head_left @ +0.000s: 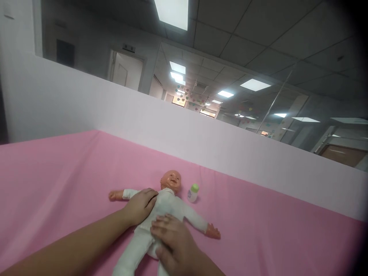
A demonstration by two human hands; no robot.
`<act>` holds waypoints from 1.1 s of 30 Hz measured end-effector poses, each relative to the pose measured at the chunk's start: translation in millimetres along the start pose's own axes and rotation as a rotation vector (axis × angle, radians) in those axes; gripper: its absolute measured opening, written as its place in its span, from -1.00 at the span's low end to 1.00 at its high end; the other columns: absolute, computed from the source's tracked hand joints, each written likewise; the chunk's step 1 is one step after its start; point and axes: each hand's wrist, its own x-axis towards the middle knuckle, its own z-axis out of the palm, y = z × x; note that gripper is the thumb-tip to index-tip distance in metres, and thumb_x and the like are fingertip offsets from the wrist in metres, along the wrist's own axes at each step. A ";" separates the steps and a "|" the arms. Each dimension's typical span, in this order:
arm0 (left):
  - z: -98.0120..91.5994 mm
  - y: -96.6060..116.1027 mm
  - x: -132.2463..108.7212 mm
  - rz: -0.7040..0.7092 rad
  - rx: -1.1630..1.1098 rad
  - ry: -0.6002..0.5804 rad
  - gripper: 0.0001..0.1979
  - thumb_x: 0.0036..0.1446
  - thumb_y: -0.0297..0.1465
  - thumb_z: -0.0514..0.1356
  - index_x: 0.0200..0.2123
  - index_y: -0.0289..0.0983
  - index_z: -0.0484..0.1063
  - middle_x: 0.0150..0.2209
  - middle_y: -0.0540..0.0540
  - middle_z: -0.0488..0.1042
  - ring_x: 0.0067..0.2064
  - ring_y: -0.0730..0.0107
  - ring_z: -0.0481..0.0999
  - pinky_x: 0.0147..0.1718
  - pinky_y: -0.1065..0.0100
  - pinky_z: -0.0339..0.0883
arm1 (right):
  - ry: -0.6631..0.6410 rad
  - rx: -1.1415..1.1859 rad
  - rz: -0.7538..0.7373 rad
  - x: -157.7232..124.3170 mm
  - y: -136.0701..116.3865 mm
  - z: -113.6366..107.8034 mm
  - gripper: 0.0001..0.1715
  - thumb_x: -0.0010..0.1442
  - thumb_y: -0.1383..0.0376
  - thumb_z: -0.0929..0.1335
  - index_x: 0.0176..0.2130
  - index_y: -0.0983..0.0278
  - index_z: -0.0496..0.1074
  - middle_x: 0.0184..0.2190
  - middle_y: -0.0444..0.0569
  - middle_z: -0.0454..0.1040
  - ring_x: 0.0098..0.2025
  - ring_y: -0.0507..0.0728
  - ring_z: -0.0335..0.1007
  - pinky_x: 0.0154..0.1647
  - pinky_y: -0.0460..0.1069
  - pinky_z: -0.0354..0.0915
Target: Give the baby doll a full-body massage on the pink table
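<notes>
A baby doll (169, 203) with a bald head and a white cloth body lies face up, its arms spread wide. My left hand (141, 207) rests on the side of its chest by the shoulder, fingers stretched out. Lower down, my right hand (174, 239) lies over the belly and hip, with its fingers extended and slightly blurred. Part of the doll's torso and one leg are hidden under my right hand. Just beside the doll's head is a small baby bottle (192, 193) with a green cap, touched by neither hand.
A pink sheet (258, 222) with soft creases covers the surface under the doll. Behind it rises a white wall (172, 126), topped by a wide glass pane (230, 76) showing ceiling lights and a doorway.
</notes>
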 end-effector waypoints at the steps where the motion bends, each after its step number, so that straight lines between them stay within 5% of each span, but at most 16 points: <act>1: -0.4 -0.3 1.7 -0.010 -0.013 0.009 -0.83 0.08 -0.39 0.36 -0.21 -0.16 0.67 -0.08 -0.27 0.56 0.31 -0.23 0.26 0.46 -0.05 -0.30 | -0.072 0.011 -0.035 -2.3 -3.4 -1.9 -0.42 0.39 0.05 0.26 0.33 0.07 0.33 0.28 -0.08 0.43 0.34 0.18 0.31 0.48 0.18 -0.02; 6: 0.3 -3.4 11.8 -0.056 -0.091 0.030 -0.85 0.06 -0.42 0.36 -0.25 -0.17 0.66 0.01 -0.27 0.57 0.43 -0.17 0.12 0.47 -0.03 -0.37 | -0.197 0.055 -0.101 -2.1 -10.1 -7.5 -0.22 0.34 -0.12 0.31 0.42 -0.03 0.15 0.38 -0.11 0.28 0.40 0.21 0.22 0.51 0.24 -0.20; 11: 2.0 -4.1 12.6 -0.065 -0.024 0.005 -0.80 0.05 -0.40 0.39 -0.20 -0.18 0.64 0.08 -0.26 0.55 0.46 -0.16 0.07 0.48 -0.02 -0.38 | -0.149 -0.005 0.153 -2.7 14.6 -10.5 -0.15 0.36 -0.12 0.32 0.46 0.03 0.05 0.46 -0.03 0.09 0.51 0.28 -0.09 0.50 0.36 -0.40; 15: 4.3 0.4 13.1 -0.107 -0.099 0.019 -0.82 0.08 -0.44 0.32 -0.21 -0.21 0.64 0.08 -0.28 0.55 0.49 -0.10 -0.02 0.48 0.01 -0.37 | -0.111 -0.049 0.356 -3.0 50.1 -12.7 -0.29 0.45 -0.05 0.22 0.46 0.01 0.04 0.48 -0.06 0.04 0.53 0.25 -0.18 0.49 0.38 -0.33; 22: 7.9 16.3 5.6 -0.067 -0.005 0.002 -0.72 0.05 -0.42 0.34 -0.12 -0.18 0.66 0.10 -0.21 0.54 0.44 -0.20 0.08 0.48 -0.03 -0.36 | 0.062 -0.169 0.588 -5.9 80.0 -12.8 -0.41 0.47 0.23 0.18 0.42 0.11 0.19 0.34 0.01 0.34 0.33 0.21 0.29 0.37 0.18 0.10; 24: 13.2 31.8 -9.8 0.011 0.101 -0.104 -0.71 0.08 -0.37 0.35 -0.08 -0.17 0.66 0.11 -0.22 0.53 0.37 -0.27 0.21 0.46 -0.10 -0.20 | 0.087 -0.183 0.625 -5.8 80.5 -12.4 -0.42 0.44 0.28 0.19 0.38 0.10 0.27 0.24 -0.01 0.47 0.22 0.22 0.42 0.28 0.13 0.21; 28: 30.9 70.2 -49.0 0.148 0.193 -0.572 -0.62 0.11 -0.33 0.35 0.03 -0.15 0.65 0.09 -0.22 0.57 0.21 -0.33 0.43 0.36 -0.14 0.10 | 0.111 -0.166 0.653 -3.9 80.3 -9.5 -0.40 0.37 0.35 0.20 0.34 0.12 0.34 0.12 -0.02 0.57 0.12 0.23 0.49 0.17 0.07 0.27; 30: 39.5 82.6 -58.7 0.178 0.218 -0.679 -0.55 0.09 -0.34 0.37 0.09 -0.14 0.62 0.11 -0.22 0.56 0.25 -0.35 0.41 0.43 -0.18 -0.10 | 0.116 -0.160 0.641 -2.8 81.1 -7.7 -0.37 0.34 0.37 0.20 0.33 0.13 0.34 0.12 -0.01 0.57 0.12 0.22 0.49 0.19 0.07 0.26; 33: 45.9 83.0 -50.6 0.111 0.116 -0.614 -0.50 0.00 -0.35 0.44 0.08 -0.12 0.62 0.19 -0.21 0.52 0.35 -0.36 0.27 0.43 -0.24 -0.43 | 0.100 -0.160 0.616 -1.5 82.7 -5.6 -0.34 0.30 0.42 0.21 0.34 0.16 0.33 0.14 0.00 0.56 0.14 0.20 0.48 0.22 0.05 0.24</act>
